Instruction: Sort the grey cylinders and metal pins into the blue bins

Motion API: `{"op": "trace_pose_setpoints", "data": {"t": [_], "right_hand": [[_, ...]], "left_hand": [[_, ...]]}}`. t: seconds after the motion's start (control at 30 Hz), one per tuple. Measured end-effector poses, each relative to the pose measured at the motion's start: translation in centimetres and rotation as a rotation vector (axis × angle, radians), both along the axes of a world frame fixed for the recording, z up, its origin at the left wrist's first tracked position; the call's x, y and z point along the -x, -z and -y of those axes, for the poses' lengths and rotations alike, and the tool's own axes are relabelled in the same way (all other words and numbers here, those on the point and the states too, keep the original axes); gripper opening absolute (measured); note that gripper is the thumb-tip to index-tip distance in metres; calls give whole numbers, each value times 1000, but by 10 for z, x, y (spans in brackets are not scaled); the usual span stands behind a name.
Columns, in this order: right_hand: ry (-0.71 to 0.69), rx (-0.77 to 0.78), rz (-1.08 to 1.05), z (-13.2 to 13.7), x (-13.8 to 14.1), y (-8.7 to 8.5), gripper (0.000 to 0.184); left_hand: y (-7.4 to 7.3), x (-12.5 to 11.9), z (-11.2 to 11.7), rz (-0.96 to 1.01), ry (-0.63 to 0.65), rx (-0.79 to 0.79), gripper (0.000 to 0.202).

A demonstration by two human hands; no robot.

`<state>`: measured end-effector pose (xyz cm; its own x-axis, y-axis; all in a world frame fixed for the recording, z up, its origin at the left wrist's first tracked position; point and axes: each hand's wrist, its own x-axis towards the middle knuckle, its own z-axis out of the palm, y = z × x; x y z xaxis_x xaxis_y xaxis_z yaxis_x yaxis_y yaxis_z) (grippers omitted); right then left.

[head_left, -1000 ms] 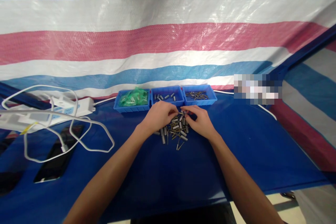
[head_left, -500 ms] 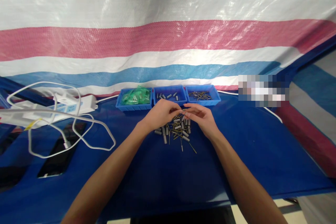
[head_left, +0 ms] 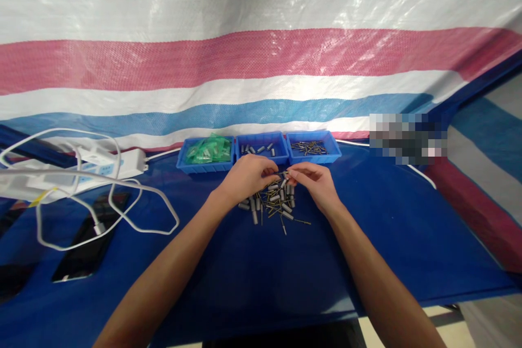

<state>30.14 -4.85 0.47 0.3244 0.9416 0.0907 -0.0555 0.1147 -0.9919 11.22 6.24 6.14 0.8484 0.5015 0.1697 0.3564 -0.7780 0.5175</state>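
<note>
Over a loose pile of short grey cylinders (head_left: 287,216) and thin gold-and-dark metal rods (head_left: 274,212), my two hands meet with their fingertips a small gap apart. My right hand (head_left: 315,182) pinches a thin metal rod (head_left: 284,173) that spans this gap. On the other side, my left hand (head_left: 250,178) has thumb and forefinger closed near the rod's other end; whatever sits in that pinch is too small to make out. The hands hide the back of the pile. One rod (head_left: 302,222) lies by itself at the pile's right front.
Behind the hands stand three blue bins: one with green plastic bags (head_left: 209,149), one with grey cylinders (head_left: 261,151), one with rods (head_left: 310,148). At left are a white power strip (head_left: 130,162), looping white cables (head_left: 167,201) and a black phone (head_left: 84,247). A striped tarp hangs behind.
My fingertips have drawn slightly apart, showing the thin rod between them. The lone rod at the pile's right front has swung from slanting to nearly level. The view has shifted a little.
</note>
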Motion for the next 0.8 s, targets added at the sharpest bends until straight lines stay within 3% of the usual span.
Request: {"op": "trace_pose_setpoints", "data": {"t": [0.13,0.23,0.37,0.53,0.8], "right_hand": [[188,-117,11,1,-10,-4,16],[254,-171,40,3,-18,-6,19],[259,-145,72,3,-23,-3,24],[227,-140,79,1,-20,0,18],[201,-122,92,1,-15,-1,15]], "left_hand": [[3,7,-5,-177,-70,-126,19],[8,10,-7,-277,-65,-151,21],[12,8,-3,-365,-45,-210,20],[8,1,4,-441,-56,-239,23],[10,1,4,-399,-105,-127,27]]}}
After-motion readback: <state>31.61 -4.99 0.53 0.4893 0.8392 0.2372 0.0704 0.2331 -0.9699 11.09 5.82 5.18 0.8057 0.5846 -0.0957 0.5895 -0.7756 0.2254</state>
